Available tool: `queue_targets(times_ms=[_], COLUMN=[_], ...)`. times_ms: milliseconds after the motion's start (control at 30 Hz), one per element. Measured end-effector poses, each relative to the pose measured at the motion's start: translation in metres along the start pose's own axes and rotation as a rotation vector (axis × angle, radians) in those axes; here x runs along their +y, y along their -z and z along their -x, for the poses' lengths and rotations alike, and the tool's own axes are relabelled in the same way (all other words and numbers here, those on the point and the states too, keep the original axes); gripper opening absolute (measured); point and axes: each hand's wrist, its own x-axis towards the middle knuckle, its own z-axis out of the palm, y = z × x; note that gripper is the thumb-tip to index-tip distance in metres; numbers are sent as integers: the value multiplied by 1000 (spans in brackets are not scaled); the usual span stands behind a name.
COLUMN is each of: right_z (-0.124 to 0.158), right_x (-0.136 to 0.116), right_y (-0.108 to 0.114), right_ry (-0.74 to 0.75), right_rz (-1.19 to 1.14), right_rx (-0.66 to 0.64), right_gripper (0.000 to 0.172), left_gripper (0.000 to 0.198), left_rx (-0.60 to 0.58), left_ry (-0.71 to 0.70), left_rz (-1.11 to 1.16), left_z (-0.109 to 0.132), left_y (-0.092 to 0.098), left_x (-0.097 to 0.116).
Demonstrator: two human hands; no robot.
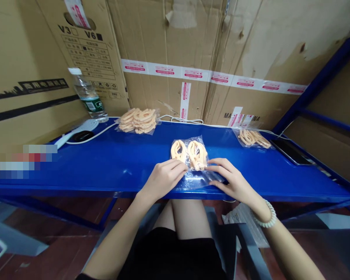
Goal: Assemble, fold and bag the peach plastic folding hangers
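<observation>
A clear plastic bag (194,181) lies flat near the table's front edge. Inside it, two pale orange looped bundles (197,155) sit side by side; their exact kind I cannot tell. My left hand (167,175) has its fingers bent and pressed together on the bag's left side, by the lower end of the left bundle. On the other side, my right hand (231,181) touches the bag's right edge with its fingers spread apart. A pale coiled band circles my right wrist.
Similar bagged bundles lie at the back left (140,120) and back right (252,138) of the blue table (105,163). A water bottle (90,99), a white cable and a dark phone (291,151) are there too. Cardboard (169,42) walls the back.
</observation>
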Motion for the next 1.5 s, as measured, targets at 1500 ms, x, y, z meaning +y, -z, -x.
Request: queue_targets(times_ms=[1500], right_z=[-16], right_x=[-41], right_y=[-17], right_ry=[-554], right_rz=[-575], right_rx=[270], right_gripper=[28], left_gripper=[21], left_rx=[156], left_ry=[637], left_rz=[513], left_z=[16], left_y=[9], left_x=[50])
